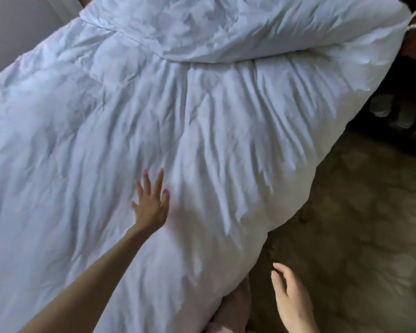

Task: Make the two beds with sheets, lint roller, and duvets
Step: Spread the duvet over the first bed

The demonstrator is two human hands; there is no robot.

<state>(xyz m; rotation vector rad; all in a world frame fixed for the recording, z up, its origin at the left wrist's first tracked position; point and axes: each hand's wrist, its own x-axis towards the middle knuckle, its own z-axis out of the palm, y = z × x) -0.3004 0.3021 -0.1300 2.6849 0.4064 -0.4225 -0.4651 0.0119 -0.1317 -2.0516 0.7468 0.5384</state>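
Along the bed's near edge, the white duvet [202, 121] lies spread but creased. The left hand [151, 204] presses it with splayed fingers. The right hand [289, 296] hovers relaxed and empty beside the edge. Step judged: smoothing. Next: sweep the creases outward.

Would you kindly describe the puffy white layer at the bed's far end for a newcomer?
A wrinkled white duvet fills most of the view. At its far end, beyond the left hand lying flat on it, the puffy layer lies on top. Its rounded, shadowed edge sets it apart from the creased surface below.
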